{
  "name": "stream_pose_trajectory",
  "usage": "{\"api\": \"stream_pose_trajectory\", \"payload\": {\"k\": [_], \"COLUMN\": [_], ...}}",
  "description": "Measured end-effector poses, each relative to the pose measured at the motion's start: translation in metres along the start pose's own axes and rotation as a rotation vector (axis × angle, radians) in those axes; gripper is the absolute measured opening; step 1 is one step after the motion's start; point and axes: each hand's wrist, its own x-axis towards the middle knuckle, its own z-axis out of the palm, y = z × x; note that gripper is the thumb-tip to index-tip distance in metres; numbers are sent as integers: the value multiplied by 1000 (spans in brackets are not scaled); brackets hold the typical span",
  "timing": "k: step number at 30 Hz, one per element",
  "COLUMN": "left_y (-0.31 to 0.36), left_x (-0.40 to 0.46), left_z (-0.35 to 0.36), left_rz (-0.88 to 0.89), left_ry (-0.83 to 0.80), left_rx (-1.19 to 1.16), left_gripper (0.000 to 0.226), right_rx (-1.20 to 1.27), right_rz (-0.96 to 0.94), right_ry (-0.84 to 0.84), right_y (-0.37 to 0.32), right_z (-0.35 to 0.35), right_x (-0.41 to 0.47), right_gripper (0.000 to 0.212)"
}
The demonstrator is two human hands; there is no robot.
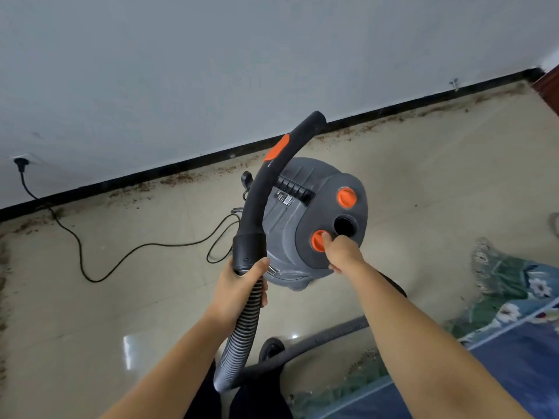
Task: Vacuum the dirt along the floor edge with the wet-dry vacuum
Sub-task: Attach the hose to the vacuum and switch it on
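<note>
My left hand (242, 285) is wrapped tight around the ribbed hose (242, 331) right where it meets the black cuff of the curved wand (272, 176), fingers curled all the way round. My right hand (341, 252) is on top of the grey vacuum (305, 225), thumb pressing the nearer orange knob (317, 241); the other fingers tuck under the lid's edge, so I can't tell how they lie. The vacuum sits on the tiled floor (136, 297), near the wall. Brown dirt (181, 178) lines the black baseboard (151, 173), running off to the far corner. The power cord (121, 258) loops across the tiles to my left. A floral blanket (514, 297) crowds my right.
</note>
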Motion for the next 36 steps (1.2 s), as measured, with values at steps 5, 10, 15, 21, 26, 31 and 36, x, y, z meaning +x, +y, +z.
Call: {"api": "stream_pose_trajectory", "payload": {"k": [5, 10, 15, 21, 26, 31, 36], "left_y": [1, -3, -7, -9, -10, -9, -4], "left_x": [1, -1, -3, -1, 2, 2, -1], "left_z": [5, 6, 3, 1, 0, 1, 2], "left_rz": [7, -2, -9, -11, -11, -15, -4], "left_ry": [10, 14, 11, 19, 28, 32, 38], "left_rx": [-34, -57, -49, -50, -42, -43, -42], "left_gripper": [18, 19, 19, 20, 19, 20, 20], "right_rx": [524, 917, 953, -6, -775, -786, -831], "right_rz": [356, 469, 459, 102, -433, -356, -251], "right_ry": [-242, -306, -286, -66, 172, 87, 3], "right_y": [-13, -21, -25, -9, 1, -5, -12], "right_z": [-2, 6, 7, 8, -1, -2, -6], "right_x": [4, 0, -1, 1, 5, 11, 5], "right_gripper": [39, 28, 33, 45, 42, 54, 58]}}
